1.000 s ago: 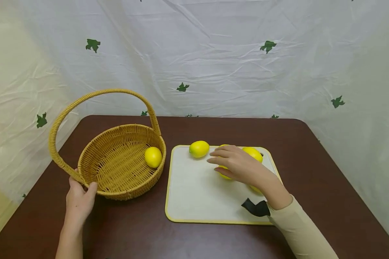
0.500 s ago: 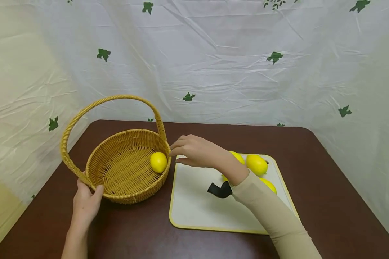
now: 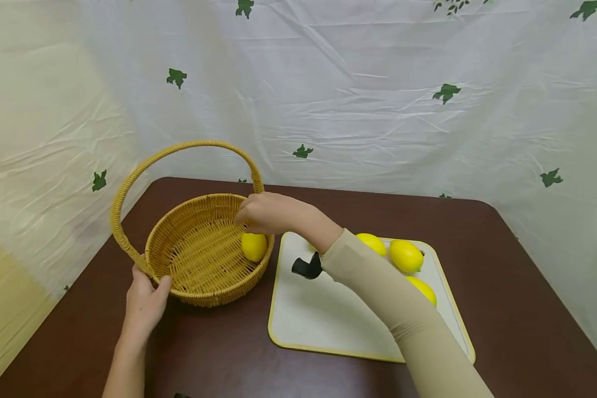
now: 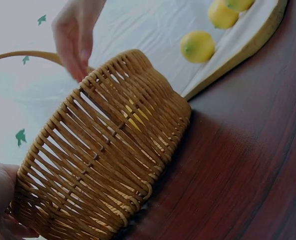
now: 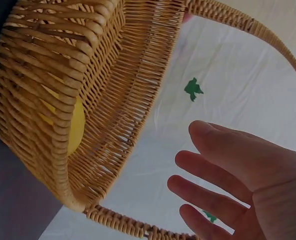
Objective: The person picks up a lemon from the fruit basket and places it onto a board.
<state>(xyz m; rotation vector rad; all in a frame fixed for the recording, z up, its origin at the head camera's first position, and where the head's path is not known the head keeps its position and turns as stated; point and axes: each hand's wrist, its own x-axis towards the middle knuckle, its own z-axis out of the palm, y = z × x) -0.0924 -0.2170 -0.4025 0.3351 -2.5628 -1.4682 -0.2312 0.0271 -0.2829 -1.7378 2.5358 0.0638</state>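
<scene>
A round wicker basket (image 3: 211, 299) with a tall hoop handle stands at the left of the table. One lemon (image 3: 254, 247) lies inside it against the right wall. My left hand (image 3: 146, 298) grips the rim by the handle's near base, thumb on top. Over the right rim, near the handle's far base, is my right hand (image 3: 268, 213). In the right wrist view that hand (image 5: 222, 180) has its fingers extended and apart, holding nothing; whether it touches the handle I cannot tell. Several lemons (image 3: 406, 256) lie on a white board (image 3: 338, 326), partly covered by my right forearm.
The yellow-edged board lies right of the basket on a dark brown table (image 3: 229, 354). A black strap piece (image 3: 307, 267) sticks out at my right wrist. Behind the table hangs a white curtain (image 3: 358, 121) with green leaf prints.
My right hand has moved left from above the lemons on the board to the basket's right rim. The left hand keeps its grip. The head view has shifted slightly.
</scene>
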